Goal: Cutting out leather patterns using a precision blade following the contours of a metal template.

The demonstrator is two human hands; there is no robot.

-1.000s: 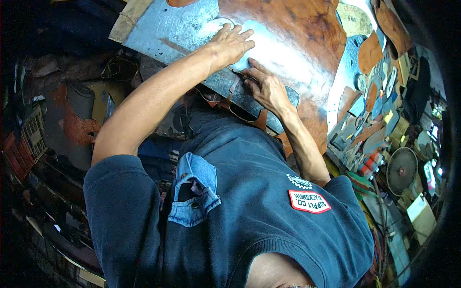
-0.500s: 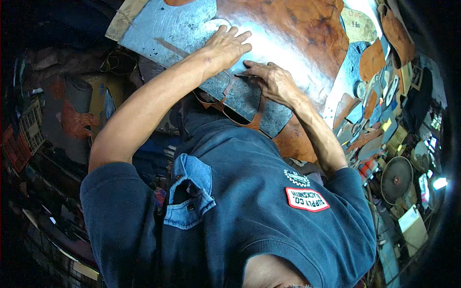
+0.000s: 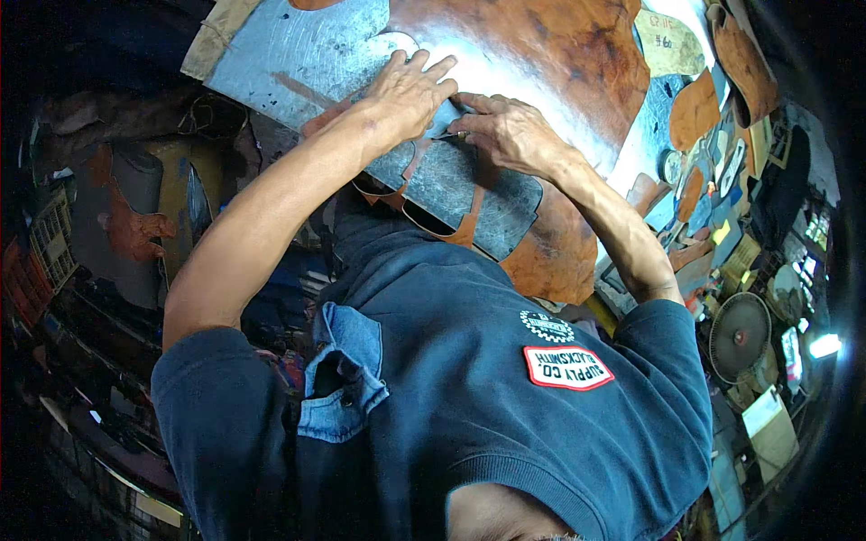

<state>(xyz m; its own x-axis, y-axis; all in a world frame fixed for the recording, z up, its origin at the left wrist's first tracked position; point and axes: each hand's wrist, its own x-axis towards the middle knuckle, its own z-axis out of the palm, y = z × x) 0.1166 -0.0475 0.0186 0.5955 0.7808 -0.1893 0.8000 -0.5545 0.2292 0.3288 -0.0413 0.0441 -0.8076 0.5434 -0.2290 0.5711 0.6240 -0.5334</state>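
My left hand (image 3: 408, 94) lies with its fingers spread over the bright, glare-washed part of the brown leather hide (image 3: 541, 45). Close beside it, my right hand (image 3: 512, 135) is closed, its fingertips low at the leather. A small dark tip shows under those fingers, too hidden to name. Below both hands, leather offcuts (image 3: 467, 224) with cut-out openings hang over the front edge of a scratched grey-blue cutting board (image 3: 271, 68). More brown leather (image 3: 552, 257) droops off the edge near my body.
At the right lie a pale marked template (image 3: 669, 43), a brown leather piece (image 3: 695, 110) and a heap of mixed scraps and templates. A round fan (image 3: 740, 335) stands farther right. Dark rolled material (image 3: 126, 225) and a plastic crate (image 3: 54, 234) are at the left.
My right hand has drawn nearer to my left hand and turned slightly. The left hand keeps its spread pose. The whole view has shifted a little.
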